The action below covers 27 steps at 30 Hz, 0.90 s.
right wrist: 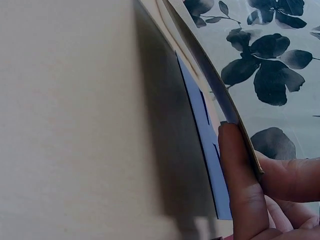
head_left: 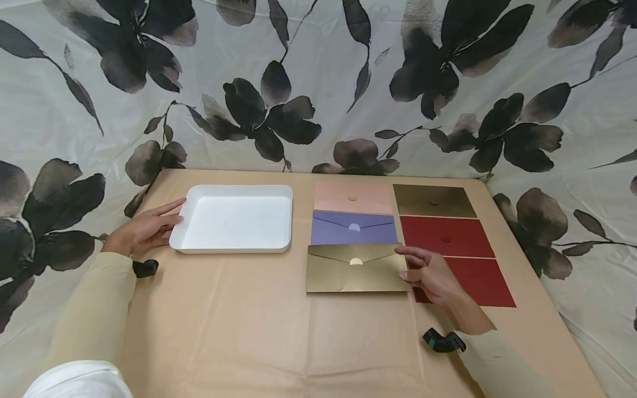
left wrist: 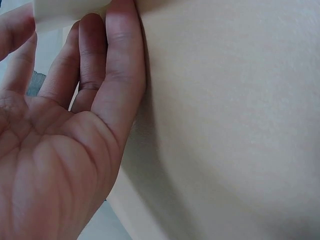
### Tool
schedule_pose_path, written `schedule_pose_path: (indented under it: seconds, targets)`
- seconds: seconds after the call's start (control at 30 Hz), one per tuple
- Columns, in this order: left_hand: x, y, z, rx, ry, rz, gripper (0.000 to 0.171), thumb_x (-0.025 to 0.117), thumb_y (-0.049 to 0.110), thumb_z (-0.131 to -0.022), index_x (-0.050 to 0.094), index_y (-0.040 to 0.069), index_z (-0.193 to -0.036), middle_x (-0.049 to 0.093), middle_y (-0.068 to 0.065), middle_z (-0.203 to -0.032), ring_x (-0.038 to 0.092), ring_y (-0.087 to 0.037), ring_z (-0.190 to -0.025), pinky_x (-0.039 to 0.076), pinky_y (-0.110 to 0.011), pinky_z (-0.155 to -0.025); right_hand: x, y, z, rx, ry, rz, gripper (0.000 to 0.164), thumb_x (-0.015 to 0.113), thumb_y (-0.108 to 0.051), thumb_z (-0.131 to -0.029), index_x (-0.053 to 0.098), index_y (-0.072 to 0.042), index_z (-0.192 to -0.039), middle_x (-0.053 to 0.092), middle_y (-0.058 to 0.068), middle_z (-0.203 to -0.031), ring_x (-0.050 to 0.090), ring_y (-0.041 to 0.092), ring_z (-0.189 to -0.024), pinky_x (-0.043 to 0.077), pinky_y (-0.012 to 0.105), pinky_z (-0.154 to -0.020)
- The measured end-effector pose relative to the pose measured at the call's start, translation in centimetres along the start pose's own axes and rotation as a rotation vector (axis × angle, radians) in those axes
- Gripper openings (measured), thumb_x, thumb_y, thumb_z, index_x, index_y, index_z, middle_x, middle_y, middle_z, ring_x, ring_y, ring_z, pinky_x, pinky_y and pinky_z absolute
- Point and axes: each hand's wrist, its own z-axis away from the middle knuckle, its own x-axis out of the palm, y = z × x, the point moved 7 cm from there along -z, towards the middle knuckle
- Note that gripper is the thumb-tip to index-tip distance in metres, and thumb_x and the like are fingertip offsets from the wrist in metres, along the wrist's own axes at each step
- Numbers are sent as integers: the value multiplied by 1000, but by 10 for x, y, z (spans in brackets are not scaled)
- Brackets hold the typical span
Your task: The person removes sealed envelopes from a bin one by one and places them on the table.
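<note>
A gold envelope (head_left: 355,279) with a semicircular notch is pinched at its right edge by my right hand (head_left: 433,276). In the right wrist view the thumb and fingers (right wrist: 240,180) lie on either side of that edge, with a dark shadow beneath. The envelope overlaps the near side of a blue envelope (head_left: 333,229). At the far left, my left hand (head_left: 146,229) holds the left side of a shallow white tray (head_left: 231,249). In the left wrist view, fingers (left wrist: 125,55) curl by the tray wall (left wrist: 65,15); the tray lies flat.
Beyond the blue envelope lies a pink envelope (head_left: 333,196). To the right stands a column: a dark gold envelope (head_left: 418,207), a red envelope (head_left: 428,237) and another red envelope (head_left: 485,282), partly behind my right hand. A floral cloth (head_left: 348,127) hangs behind the tan table (head_left: 239,331).
</note>
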Motion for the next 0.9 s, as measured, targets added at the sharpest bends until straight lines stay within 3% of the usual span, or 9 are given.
schedule_pose_path:
  seconds: [0.23,0.47,0.53,0.63,0.73,0.83,0.9]
  targets:
    - [-1,-2,-3,0,1,17,76,54,39,-109,3,45,-165,8,-19,-174,65,8,-98,61,-26,-90,0,7,3,8,2,-13,64,68,10,-91,47,4,-151,54,16,-153,68,5,-102,61,24,-81]
    - [-1,0,-3,11,-11,16,77,54,37,-109,2,43,-165,6,-19,-174,64,8,-100,61,-26,-90,0,16,8,51,16,17,65,68,9,-91,48,0,-152,34,22,-166,58,-1,-115,58,23,-75]
    - [-1,1,-2,12,-10,14,77,55,38,-108,3,43,-165,14,-17,-172,65,8,-100,61,-26,-90,-1,17,9,56,26,26,65,68,8,-92,48,-1,-153,33,22,-167,54,4,-121,56,24,-72]
    - [-2,1,-2,-1,0,16,78,58,39,-107,5,45,-165,40,-5,-155,66,6,-99,61,-28,-90,0,17,10,59,41,29,64,67,9,-92,48,-1,-152,34,20,-167,47,17,-135,54,24,-71]
    - [-2,1,-1,-11,8,14,78,59,40,-106,7,45,-165,45,10,-138,67,5,-98,61,-28,-90,2,18,10,59,37,21,64,66,9,-93,47,0,-153,31,20,-169,34,28,-147,52,23,-70]
    - [-1,1,0,-4,0,7,78,57,40,-107,5,44,-165,40,-4,-155,67,6,-98,61,-27,-91,4,18,10,59,41,4,65,65,11,-92,46,1,-153,29,19,-170,27,32,-151,50,22,-68]
    - [0,1,0,-3,0,7,78,57,41,-107,5,45,-165,24,-14,-168,66,7,-98,61,-26,-91,4,17,9,54,43,6,65,64,12,-92,46,2,-153,27,21,-170,23,33,-154,52,22,-71]
